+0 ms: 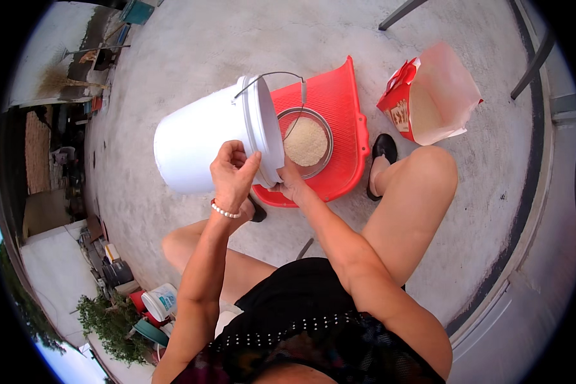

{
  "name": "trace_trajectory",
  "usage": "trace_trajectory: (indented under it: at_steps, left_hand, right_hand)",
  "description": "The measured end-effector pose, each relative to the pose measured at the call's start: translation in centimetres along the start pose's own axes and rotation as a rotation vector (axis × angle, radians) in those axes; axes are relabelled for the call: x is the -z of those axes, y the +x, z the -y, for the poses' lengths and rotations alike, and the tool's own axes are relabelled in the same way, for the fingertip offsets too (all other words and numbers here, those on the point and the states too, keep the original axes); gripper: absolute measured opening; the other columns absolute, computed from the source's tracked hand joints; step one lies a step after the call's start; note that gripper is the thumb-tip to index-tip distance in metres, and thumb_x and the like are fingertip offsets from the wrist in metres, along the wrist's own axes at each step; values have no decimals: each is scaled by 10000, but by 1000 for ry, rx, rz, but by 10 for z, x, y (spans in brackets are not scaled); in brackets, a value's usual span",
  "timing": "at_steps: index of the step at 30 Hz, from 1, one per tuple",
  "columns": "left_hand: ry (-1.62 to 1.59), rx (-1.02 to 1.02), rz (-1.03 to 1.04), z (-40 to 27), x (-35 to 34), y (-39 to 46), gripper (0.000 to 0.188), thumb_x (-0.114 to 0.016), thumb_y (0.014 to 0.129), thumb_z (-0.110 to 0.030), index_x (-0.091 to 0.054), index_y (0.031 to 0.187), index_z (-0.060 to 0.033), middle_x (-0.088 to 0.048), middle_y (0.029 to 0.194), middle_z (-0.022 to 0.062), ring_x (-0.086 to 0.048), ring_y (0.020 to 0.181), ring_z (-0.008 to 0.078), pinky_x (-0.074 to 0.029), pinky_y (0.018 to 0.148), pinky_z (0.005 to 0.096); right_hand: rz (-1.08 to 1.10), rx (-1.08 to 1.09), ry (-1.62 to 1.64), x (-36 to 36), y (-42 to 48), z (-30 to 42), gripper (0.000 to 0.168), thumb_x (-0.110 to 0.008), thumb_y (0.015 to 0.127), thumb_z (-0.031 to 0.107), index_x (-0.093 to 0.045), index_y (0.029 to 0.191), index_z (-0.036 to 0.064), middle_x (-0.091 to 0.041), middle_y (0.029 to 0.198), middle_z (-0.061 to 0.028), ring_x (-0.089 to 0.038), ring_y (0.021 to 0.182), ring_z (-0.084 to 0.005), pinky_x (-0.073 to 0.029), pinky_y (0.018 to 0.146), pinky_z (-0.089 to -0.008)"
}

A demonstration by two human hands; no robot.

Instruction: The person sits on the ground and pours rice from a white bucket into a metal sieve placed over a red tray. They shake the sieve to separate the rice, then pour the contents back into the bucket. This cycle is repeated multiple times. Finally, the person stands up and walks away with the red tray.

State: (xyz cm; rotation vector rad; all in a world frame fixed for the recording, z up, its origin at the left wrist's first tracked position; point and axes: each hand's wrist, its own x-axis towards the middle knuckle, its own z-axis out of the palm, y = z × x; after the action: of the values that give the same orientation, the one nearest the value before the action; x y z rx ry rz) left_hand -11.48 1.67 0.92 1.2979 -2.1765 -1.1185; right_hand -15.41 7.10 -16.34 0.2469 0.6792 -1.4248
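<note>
A white plastic bucket (201, 137) with a wire handle lies tilted on its side, its mouth towards the right. My left hand (235, 168), with a beaded bracelet at the wrist, is against the bucket near its rim, fingers curled and thumb raised. My right hand (290, 181) grips the bucket's lower rim; some of its fingers are hidden. Just beyond the mouth, a round metal-rimmed sieve (330, 144) holds a heap of pale grains (306, 142), which look like rice. The sieve rests in a red plastic scoop-shaped basket (341, 105). The bucket's inside is mostly hidden.
An opened red and white bag (403, 103) with pale contents stands right of the basket. Dark metal legs (533, 67) rise at the upper right. Brooms (60, 81), a plant (110, 326) and a white tub (159, 302) are along the left. My feet flank the basket.
</note>
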Motion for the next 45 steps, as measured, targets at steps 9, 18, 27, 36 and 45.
trace_trajectory:
  at_steps: [9, 18, 27, 36, 45]
  left_hand:
    - [-158, 164, -311, 33, 120, -25, 392, -758, 700, -265, -486, 796, 0, -523, 669, 25, -506, 562, 70, -474, 448, 220]
    - [-542, 447, -327, 113, 197, -51, 277, -543, 736, -97, -494, 930, 94, -573, 805, 155, -619, 646, 251, -564, 569, 353]
    - [-1254, 859, -700, 213, 268, -8, 407, -405, 790, 1, -333, 1173, 120, -313, 1309, 268, -374, 1191, 416, -417, 922, 575]
    - [-1540, 989, -1067, 321, 245, 29, 408, -324, 841, 19, -315, 1241, 100, -272, 1351, 231, -361, 1195, 418, -420, 910, 596]
    - [-1071, 1179, -996, 379, 204, 18, 439, -406, 880, -134, -304, 1264, 53, -316, 1315, 230, -390, 1164, 393, -455, 885, 544]
  right_hand:
    - [-197, 740, -443, -59, 10, -25, 741, -391, 690, -52, -164, 1379, 94, -389, 1254, -159, -495, 1053, -289, -449, 815, -403]
    - [59, 592, -749, -127, -24, -32, 719, -448, 827, 119, -22, 1398, 21, -496, 1128, -199, -562, 950, -273, -478, 802, -364]
    - [-598, 78, -553, 17, 21, -43, 291, -547, 771, 74, -492, 1022, -62, -541, 786, -166, -578, 598, -246, -505, 494, -344]
    - [-950, -34, -263, 113, 42, -9, 403, -591, 794, 122, -430, 1123, -46, -488, 1045, -280, -542, 922, -396, -470, 777, -491]
    - [-642, -50, -20, 166, 82, -23, 350, -529, 854, 174, -418, 1137, 1, -486, 1159, -222, -509, 1033, -390, -390, 902, -554]
